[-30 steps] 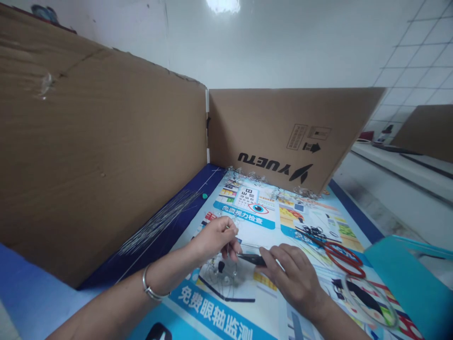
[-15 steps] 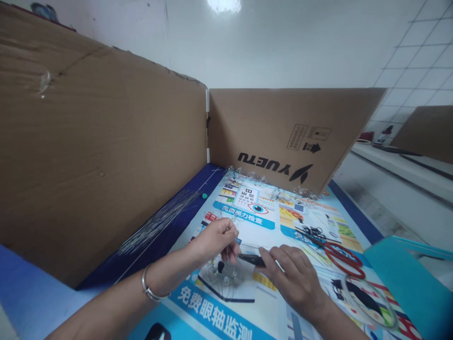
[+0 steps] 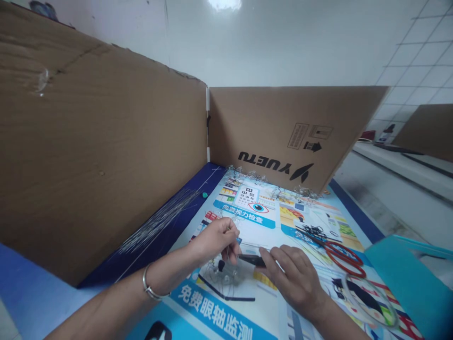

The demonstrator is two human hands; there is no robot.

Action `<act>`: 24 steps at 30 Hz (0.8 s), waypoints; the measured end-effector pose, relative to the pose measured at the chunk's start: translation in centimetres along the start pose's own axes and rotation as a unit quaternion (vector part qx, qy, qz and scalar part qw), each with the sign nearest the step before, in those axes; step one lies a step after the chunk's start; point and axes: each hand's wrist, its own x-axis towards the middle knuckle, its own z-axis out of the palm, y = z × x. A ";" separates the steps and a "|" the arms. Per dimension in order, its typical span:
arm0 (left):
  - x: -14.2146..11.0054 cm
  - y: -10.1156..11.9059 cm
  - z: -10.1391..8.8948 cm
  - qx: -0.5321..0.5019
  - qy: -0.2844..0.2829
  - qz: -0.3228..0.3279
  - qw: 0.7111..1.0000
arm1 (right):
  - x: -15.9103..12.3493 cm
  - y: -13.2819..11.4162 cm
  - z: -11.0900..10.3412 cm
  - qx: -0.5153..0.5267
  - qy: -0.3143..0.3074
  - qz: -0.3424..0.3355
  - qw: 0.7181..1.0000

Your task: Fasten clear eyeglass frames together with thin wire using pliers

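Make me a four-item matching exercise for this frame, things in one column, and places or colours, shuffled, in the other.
Things
1. Scissors
2. Loose wires
3. Bracelet
4. Black tool

Places or colours
A. Around the left wrist
B. Held in the right hand
C. Red handles
D. Beside the left cardboard panel

Pairs: 1-C, 2-D, 3-A, 4-B

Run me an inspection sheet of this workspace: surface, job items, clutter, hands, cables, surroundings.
Surface: printed poster over dark blue covering.
Job items: black-handled tool, its tip at the left fingers; translucent wirework below, details blurred.
Clutter: loose straight wires, red-handled scissors, black loops.
Hands: left pinches fine wire; right has the tool in its grip.
Cables: nothing seen.
Surroundings: cardboard panels at left and back; teal container at right.
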 end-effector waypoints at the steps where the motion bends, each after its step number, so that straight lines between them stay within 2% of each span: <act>1: 0.0 0.0 0.0 0.003 0.001 0.002 1.000 | 0.0 0.0 0.0 0.002 -0.001 0.000 1.000; 14: 0.1 -0.6 -0.1 0.044 0.008 0.054 0.998 | -0.3 0.0 0.6 0.050 -0.021 0.013 0.998; 24: -0.4 -0.2 -0.4 0.174 -0.001 0.120 0.977 | 0.8 -0.3 0.0 0.097 -0.058 0.047 0.993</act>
